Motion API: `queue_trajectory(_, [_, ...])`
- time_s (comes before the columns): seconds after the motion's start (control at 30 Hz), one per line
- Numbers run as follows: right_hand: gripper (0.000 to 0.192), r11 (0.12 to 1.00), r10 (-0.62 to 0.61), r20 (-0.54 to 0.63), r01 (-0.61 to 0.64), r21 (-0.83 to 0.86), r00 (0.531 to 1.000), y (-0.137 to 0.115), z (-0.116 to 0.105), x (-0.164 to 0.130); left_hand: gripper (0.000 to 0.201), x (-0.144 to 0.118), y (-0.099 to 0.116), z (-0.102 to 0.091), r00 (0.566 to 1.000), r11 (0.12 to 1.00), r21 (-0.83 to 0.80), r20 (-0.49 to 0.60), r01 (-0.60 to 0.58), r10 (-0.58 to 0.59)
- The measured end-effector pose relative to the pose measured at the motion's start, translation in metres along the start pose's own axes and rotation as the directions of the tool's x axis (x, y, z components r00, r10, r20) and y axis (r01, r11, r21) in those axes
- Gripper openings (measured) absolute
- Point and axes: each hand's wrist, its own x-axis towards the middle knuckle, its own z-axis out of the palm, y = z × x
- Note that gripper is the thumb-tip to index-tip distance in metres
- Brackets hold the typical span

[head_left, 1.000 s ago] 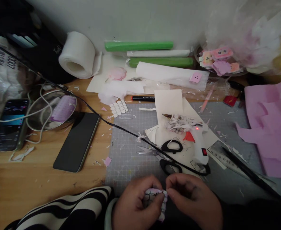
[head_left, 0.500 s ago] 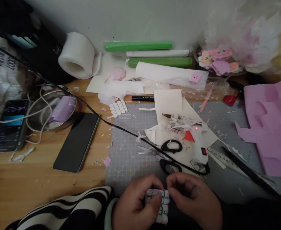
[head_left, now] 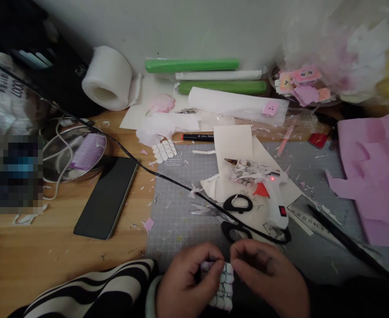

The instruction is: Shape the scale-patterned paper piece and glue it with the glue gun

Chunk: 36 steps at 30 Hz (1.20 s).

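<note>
Holding: both hands pinch one small scale-patterned paper piece (head_left: 223,285) at the bottom edge of the view, just in front of the person's body.
Left hand (head_left: 184,287): curled, thumb and fingertips closed on the piece's upper left edge; a black-and-white striped sleeve (head_left: 91,289) runs off to its left.
Right hand (head_left: 269,282): curled, thumb and forefinger closed on the upper right corner, nearly touching the left hand's fingers.
Piece: white to pale pink with dark drawn outlines; it hangs down between the two hands, its lower part free.
Handling: it looks very light, thin and limp, likely easy to crease or tear along the drawn lines; a gentle pinch at the edges, as both hands have it, seems the safest hold.
Just beyond the hands: black-handled scissors (head_left: 232,216) on a grey cutting mat (head_left: 174,212), crossed by a black cord (head_left: 168,179).
Beyond and to the right: a white glue gun (head_left: 277,205) with a red light lit, a clear ruler (head_left: 305,218) and pink paper sheets (head_left: 376,176).
Beyond and to the left: a dark phone (head_left: 106,196) face up on the wooden table (head_left: 48,247).
Farthest away: a white tape roll (head_left: 108,84) and green rolls (head_left: 192,65) against the wall.
</note>
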Motion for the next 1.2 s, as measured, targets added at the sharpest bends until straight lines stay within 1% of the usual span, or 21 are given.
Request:
queue_trajectory(0.1, [0.025,0.997,-0.016,0.063,0.012,0.073,0.998,0.008,-0.004,0.001,0.019,0.000,0.000,-0.001,0.999,0.997,-0.074,-0.022,0.034,-0.036])
queue_trajectory(0.17, [0.031,0.995,-0.018,0.075,0.011,0.095,0.997,0.012,-0.006,0.000,0.020,0.000,0.001,-0.001,0.998,0.992,-0.111,-0.035,0.055,-0.059])
queue_trajectory(0.2, [0.031,0.994,-0.021,0.073,0.013,0.106,0.997,0.012,-0.006,0.000,0.020,-0.001,0.001,-0.002,0.997,0.990,-0.128,-0.041,0.061,-0.067])
queue_trajectory(0.27, [0.026,0.992,-0.026,0.101,0.013,0.129,0.995,0.012,-0.003,-0.003,0.020,-0.002,0.001,-0.002,0.996,0.984,-0.168,-0.045,0.065,-0.073])
queue_trajectory(0.33, [0.020,0.990,-0.013,0.074,0.003,0.140,0.997,0.010,0.001,-0.007,0.020,-0.003,0.000,-0.001,0.996,0.976,-0.206,-0.048,0.067,-0.078])
queue_trajectory(0.43, [0.014,0.996,0.008,-0.055,-0.003,0.090,0.998,0.009,0.007,-0.010,0.019,-0.003,-0.001,0.001,0.993,0.969,-0.236,-0.068,0.074,-0.092])
queue_trajectory(0.47, [0.012,0.998,0.008,-0.083,-0.003,0.062,0.997,0.009,0.007,-0.010,0.018,-0.003,-0.002,0.001,0.993,0.967,-0.244,-0.075,0.070,-0.091])
queue_trajectory(0.5, [0.011,1.000,0.000,-0.079,0.002,0.031,0.997,0.009,0.007,-0.010,0.018,-0.002,-0.002,0.001,0.993,0.965,-0.254,-0.074,0.067,-0.089])
queue_trajectory(0.57, [0.010,1.000,-0.013,-0.034,0.012,-0.023,0.999,0.009,0.003,-0.007,0.019,-0.001,-0.002,0.001,0.995,0.959,-0.274,-0.055,0.067,-0.085])
queue_trajectory(0.67, [0.010,0.997,-0.047,0.015,0.047,-0.067,0.999,0.010,-0.005,-0.002,0.016,-0.001,-0.002,0.000,0.996,0.960,-0.272,-0.028,0.071,-0.082])
queue_trajectory(0.83, [0.012,0.998,-0.042,-0.019,0.041,-0.038,0.999,0.009,-0.009,0.000,0.009,-0.002,-0.002,0.000,0.997,0.969,-0.237,0.007,0.077,-0.077])
queue_trajectory(0.97, [0.008,0.992,-0.082,-0.034,0.078,-0.097,0.996,0.008,-0.008,0.001,0.016,-0.001,-0.001,0.001,0.997,0.954,-0.291,-0.004,0.078,-0.083])
queue_trajectory(1.03, [0.007,0.991,-0.078,-0.040,0.073,-0.117,0.996,0.008,-0.007,0.002,0.021,-0.002,0.000,0.001,0.995,0.942,-0.323,-0.007,0.094,-0.101])
queue_trajectory(1.2, [0.008,0.990,-0.074,-0.057,0.066,-0.122,0.996,0.006,-0.008,0.003,0.021,-0.003,-0.001,0.000,0.993,0.929,-0.350,0.030,0.119,-0.116])
